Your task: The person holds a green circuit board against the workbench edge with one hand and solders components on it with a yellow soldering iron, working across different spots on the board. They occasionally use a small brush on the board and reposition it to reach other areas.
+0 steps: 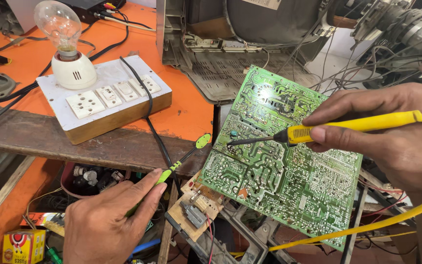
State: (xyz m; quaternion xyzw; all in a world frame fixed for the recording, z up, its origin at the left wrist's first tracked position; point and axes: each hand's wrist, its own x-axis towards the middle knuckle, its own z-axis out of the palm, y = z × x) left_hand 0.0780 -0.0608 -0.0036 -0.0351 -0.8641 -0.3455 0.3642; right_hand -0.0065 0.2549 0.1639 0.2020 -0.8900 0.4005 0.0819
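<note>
A green circuit board (289, 161) stands tilted with its solder side toward me, in front of an opened television chassis (230, 44). My right hand (391, 127) grips a yellow soldering iron (348, 126); its dark tip touches the board's left part. My left hand (111, 215), lower left, holds a thin green-handled tool (184, 159) whose flat green end points up toward the board's left edge, just short of it.
A white switchboard on a wooden box (106, 100) carries a clear bulb (59, 27) on the orange table (181, 105). Black cables cross the table. Below lie a small brown board (196, 205), a bowl of parts (91, 178), a yellow box (23, 246) and yellow wire.
</note>
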